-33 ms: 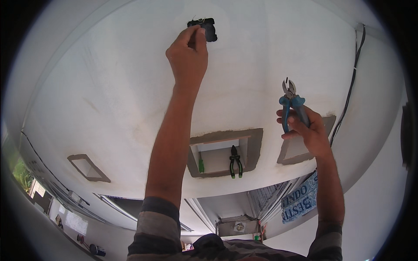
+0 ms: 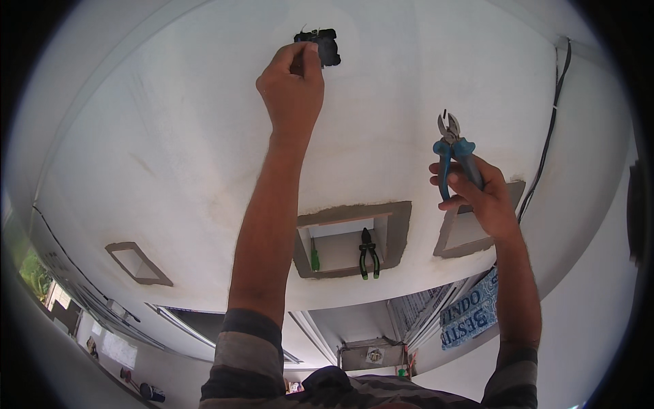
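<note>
Near the top of the pale wall, my left hand [image 2: 291,85] reaches up to a black wall box [image 2: 328,49] with thin wires at its upper edge. Its thumb and fingers are pinched together at the box's lower left; what they hold is hidden. Off to the right, my right hand [image 2: 487,201] is wrapped round the handles of blue-and-grey diagonal cutters [image 2: 446,160]. The cutters point upward, apart from the wall box, with their jaws parted. A tiny dark piece [image 2: 445,114] shows at the jaw tips.
Below, a recessed niche [image 2: 306,269] holds green-and-black pliers [image 2: 368,253] and a slim green tool [image 2: 315,258]. Smaller framed openings sit left [image 2: 139,278] and right [image 2: 446,245]. A black cable [image 2: 560,82] runs down the right side. A blue printed sheet [image 2: 470,317] hangs lower right.
My right hand has shifted slightly up and left with the cutters. My left hand has moved a little down and left at the wall box, its fingers still pinched.
</note>
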`<action>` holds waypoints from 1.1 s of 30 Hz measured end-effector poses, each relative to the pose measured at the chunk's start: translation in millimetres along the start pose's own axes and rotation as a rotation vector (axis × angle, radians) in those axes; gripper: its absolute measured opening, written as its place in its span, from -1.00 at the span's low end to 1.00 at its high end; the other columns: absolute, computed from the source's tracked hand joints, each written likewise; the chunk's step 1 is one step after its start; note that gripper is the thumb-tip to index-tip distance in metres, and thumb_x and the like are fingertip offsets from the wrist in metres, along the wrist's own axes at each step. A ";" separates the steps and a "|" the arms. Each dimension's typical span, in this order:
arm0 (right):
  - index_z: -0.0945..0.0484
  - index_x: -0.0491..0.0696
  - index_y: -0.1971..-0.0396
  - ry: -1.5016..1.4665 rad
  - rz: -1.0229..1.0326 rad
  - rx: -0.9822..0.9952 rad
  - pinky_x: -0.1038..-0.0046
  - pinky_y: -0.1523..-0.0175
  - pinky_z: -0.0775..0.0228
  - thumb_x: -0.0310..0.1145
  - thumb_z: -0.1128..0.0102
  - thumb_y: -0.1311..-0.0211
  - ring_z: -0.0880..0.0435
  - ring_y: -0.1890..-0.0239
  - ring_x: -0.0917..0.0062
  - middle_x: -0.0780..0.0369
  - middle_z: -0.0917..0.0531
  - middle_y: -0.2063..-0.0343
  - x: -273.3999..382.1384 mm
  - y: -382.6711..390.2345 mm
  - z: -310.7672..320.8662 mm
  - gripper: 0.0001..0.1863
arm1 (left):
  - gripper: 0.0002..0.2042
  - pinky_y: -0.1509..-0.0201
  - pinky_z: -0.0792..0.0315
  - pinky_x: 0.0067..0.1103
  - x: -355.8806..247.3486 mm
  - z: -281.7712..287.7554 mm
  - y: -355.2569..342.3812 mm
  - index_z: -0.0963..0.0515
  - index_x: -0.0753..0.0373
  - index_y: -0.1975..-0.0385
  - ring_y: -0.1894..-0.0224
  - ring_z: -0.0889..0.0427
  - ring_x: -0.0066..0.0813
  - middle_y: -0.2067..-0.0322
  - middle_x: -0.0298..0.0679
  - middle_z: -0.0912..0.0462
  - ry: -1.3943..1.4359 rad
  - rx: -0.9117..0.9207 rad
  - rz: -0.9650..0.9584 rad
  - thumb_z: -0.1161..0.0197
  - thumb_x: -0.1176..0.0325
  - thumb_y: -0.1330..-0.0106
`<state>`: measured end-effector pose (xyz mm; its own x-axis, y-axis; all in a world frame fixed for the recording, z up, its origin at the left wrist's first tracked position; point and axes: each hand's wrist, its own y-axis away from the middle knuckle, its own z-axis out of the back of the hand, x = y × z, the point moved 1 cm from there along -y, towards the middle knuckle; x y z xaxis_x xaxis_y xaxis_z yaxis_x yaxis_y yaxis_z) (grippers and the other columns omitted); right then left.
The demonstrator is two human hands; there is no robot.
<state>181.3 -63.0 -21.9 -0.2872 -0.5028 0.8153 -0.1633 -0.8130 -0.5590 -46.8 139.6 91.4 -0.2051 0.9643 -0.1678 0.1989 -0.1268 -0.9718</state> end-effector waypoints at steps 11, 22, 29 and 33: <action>-0.54 -0.18 -0.20 0.152 0.060 0.003 0.43 0.25 -0.75 -0.22 -0.25 -0.39 -0.76 0.11 0.41 0.10 -0.73 0.12 47.6 -53.8 -32.0 -0.52 | -0.83 0.25 -0.59 -0.49 -0.1 11.2 -34.5 -0.72 0.33 0.22 0.44 -0.72 -0.46 0.38 -0.18 -0.78 0.031 0.095 0.089 -0.30 0.38 -0.32; -0.54 -0.23 -0.17 0.158 0.070 0.032 0.47 0.41 -0.68 -0.15 -0.27 -0.36 -0.77 0.19 0.37 0.05 -0.74 0.16 49.5 -59.9 -46.9 -0.46 | -0.79 0.35 -0.57 -0.66 8.8 16.4 -35.1 -0.71 0.35 0.20 0.47 -0.66 -0.62 0.46 -0.28 -0.72 0.158 0.229 0.054 -0.38 0.31 -0.35; -0.55 -0.24 -0.14 0.220 0.066 0.014 0.46 0.43 -0.67 -0.17 -0.26 -0.35 -0.78 0.21 0.36 0.05 -0.75 0.19 46.2 -60.2 -47.7 -0.48 | -0.77 0.37 -0.51 -0.68 10.3 12.1 -37.7 -0.69 0.37 0.22 0.46 -0.65 -0.62 0.48 -0.27 -0.72 0.011 0.127 0.032 -0.39 0.33 -0.27; -0.58 -0.23 -0.05 0.225 0.077 0.007 0.46 0.42 -0.66 -0.18 -0.27 -0.33 -0.75 0.22 0.42 0.10 -0.73 0.24 45.0 -64.6 -43.2 -0.54 | -0.78 0.33 -0.56 -0.59 10.3 9.6 -37.4 -0.69 0.36 0.23 0.47 -0.68 -0.55 0.48 -0.23 -0.74 -0.104 0.046 0.002 -0.35 0.36 -0.21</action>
<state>138.2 -20.4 44.4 -0.5021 -0.4857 0.7155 -0.1265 -0.7772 -0.6164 -65.5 152.0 124.4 -0.3036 0.9350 -0.1833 0.1556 -0.1412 -0.9777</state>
